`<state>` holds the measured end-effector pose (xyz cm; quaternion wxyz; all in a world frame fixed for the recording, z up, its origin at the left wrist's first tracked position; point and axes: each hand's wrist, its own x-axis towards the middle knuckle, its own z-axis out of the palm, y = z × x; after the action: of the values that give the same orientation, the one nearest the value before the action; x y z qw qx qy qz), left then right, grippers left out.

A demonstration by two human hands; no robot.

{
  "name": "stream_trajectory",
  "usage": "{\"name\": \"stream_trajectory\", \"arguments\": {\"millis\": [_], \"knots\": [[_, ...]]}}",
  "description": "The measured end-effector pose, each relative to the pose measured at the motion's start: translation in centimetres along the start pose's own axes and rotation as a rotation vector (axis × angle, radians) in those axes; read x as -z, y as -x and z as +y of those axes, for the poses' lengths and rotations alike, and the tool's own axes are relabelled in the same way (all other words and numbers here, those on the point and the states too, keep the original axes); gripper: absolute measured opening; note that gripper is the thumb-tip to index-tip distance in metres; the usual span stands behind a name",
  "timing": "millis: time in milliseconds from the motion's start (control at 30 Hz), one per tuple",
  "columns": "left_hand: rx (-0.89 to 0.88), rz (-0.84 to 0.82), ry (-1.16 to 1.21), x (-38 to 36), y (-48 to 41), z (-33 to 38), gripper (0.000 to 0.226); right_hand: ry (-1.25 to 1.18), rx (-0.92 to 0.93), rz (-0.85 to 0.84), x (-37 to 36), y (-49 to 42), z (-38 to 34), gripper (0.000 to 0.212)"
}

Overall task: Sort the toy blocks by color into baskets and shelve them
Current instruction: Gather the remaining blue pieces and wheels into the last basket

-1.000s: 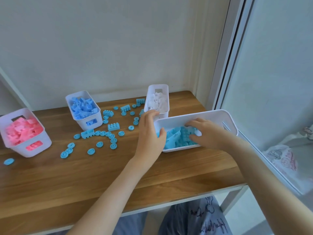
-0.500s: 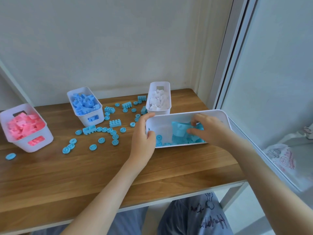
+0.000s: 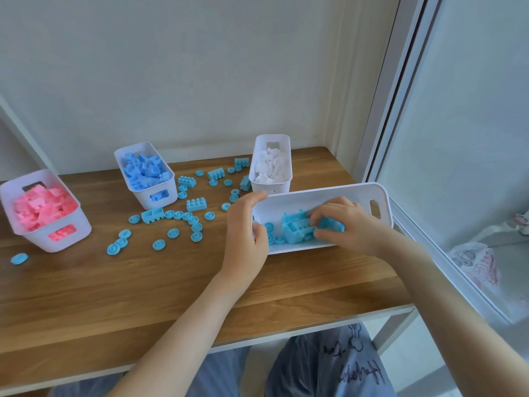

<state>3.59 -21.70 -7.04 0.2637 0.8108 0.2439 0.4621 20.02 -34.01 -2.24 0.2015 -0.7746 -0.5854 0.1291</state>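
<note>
Head view: white basket (image 3: 320, 196), centre right, tipped toward camera, pale-blue blocks (image 3: 294, 233) inside; left hand (image 3: 246, 233) gripped its end, right hand (image 3: 347, 224) pinched blocks.

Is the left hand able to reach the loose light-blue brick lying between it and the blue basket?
Likely yes, once it lets go: the left hand grips the end of the tilted basket, but only bare table and small wheels separate it from the brick.

A home corner: a wooden table (image 3: 143, 296) set against a plain wall (image 3: 200, 67) (sliding glass door (image 3: 458, 138) alongside).
</note>
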Motion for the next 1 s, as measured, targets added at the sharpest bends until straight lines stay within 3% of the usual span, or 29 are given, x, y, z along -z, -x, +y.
{"name": "stream_trajectory", "arguments": {"millis": [100, 367, 467, 733, 1000], "knots": [[-0.131, 0.027, -0.051, -0.3, 0.1, -0.7, 0.048, 0.01, 0.01, -0.003, -0.4, -0.2, -0.1, 0.013], [-0.097, -0.068, -0.06, -0.6, 0.2, -1.1, 0.024, 0.024, 0.109, 0.125, -1.5, -0.8, -0.5, 0.041], [-0.054, -0.136, -0.015, -0.4, 0.2, -0.7, 0.023, 0.121, 0.116, 0.132, -1.9, -1.1, -0.6, 0.037], [-0.154, -0.169, -0.069, -0.3, 0.2, -0.7, 0.063, 0.064, 0.088, 0.185, -2.5, -0.9, -0.8, 0.032], [-0.155, -0.105, -0.155, -0.4, 0.3, -0.8, 0.036, -0.009, 0.021, 0.222, -1.7, -0.1, -0.3, 0.034]]}}
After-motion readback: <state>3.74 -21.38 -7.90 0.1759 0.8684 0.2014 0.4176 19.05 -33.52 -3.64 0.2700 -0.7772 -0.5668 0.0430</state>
